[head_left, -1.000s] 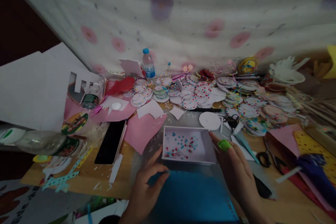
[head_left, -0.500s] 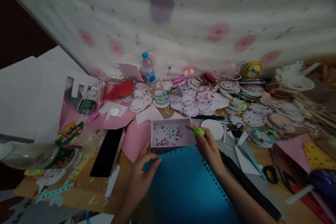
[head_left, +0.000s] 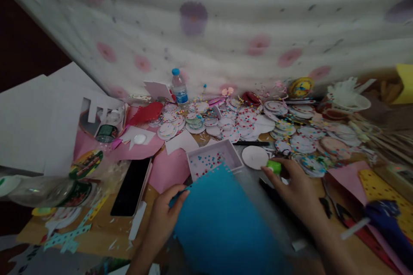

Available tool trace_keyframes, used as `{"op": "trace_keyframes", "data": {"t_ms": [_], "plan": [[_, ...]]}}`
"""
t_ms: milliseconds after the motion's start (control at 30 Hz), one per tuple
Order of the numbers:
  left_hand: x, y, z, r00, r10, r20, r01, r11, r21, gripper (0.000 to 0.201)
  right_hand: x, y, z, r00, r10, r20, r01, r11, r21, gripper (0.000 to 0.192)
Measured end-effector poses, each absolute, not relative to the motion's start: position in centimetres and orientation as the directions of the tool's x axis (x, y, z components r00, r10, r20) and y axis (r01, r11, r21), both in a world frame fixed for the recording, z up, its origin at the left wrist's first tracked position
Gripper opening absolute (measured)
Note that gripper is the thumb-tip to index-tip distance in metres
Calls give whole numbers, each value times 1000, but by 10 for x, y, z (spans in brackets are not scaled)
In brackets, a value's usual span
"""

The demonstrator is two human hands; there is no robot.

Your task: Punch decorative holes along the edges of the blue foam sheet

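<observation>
Right hand [head_left: 298,184] is leaving the white box [head_left: 213,159], now reaching half-open toward the scissors [head_left: 284,151] at centre right; left hand [head_left: 164,210] is pinching the blue sheet [head_left: 222,227].

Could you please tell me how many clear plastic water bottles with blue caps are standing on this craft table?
1: the water bottle stands upright at the back, against the curtain. The clutter could hide others.

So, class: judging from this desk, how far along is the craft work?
Done: many dotted paper circles lie piled along the back. In hand: the left hand holds a blue sheet; the right hand reaches by a plain white circle. Left: that circle is undecorated.
</observation>
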State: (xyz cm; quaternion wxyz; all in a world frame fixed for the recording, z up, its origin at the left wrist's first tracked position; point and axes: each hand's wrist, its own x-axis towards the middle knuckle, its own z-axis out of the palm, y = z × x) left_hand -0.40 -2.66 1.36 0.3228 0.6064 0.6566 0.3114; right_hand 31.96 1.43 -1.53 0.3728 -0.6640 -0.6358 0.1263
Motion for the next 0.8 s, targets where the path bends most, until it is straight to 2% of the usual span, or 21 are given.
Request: {"op": "trace_keyframes", "data": {"t_ms": [100,200,267,367,433,500,600,667,733,800], "plan": [[-15,-41,20,-118,993,2,632,73,772,30,345,5,-37,133,924,358,882,55,-468,56],[-27,-56,35,-127,985,113,684,4,729,29,348,1,-41,114,902,416,911,72,-405,50],[-34,-68,49,-69,971,229,737,-105,668,24,338,-5,-33,40,900,433,901,155,-406,37],[-40,-90,73,122,912,391,796,-325,511,14,308,-16,-18,-244,888,390,807,409,-426,16],[-41,-106,89,252,859,446,804,-442,398,13,283,-17,-15,-451,827,335,693,561,-453,12],[-42,-121,105,344,804,485,809,-516,281,16,259,-11,-20,-561,766,313,605,638,-476,13],[-45,-140,127,395,741,543,827,-544,140,20,233,10,-29,-591,736,331,547,667,-506,27],[-46,-147,137,404,719,565,834,-544,95,18,226,19,-28,-579,735,353,531,668,-521,31],[-45,-148,138,406,728,553,833,-544,104,13,233,16,-20,-553,743,377,526,663,-533,31],[-40,-141,128,379,760,528,829,-532,171,11,252,1,-11,-501,767,402,545,640,-542,28]]}}
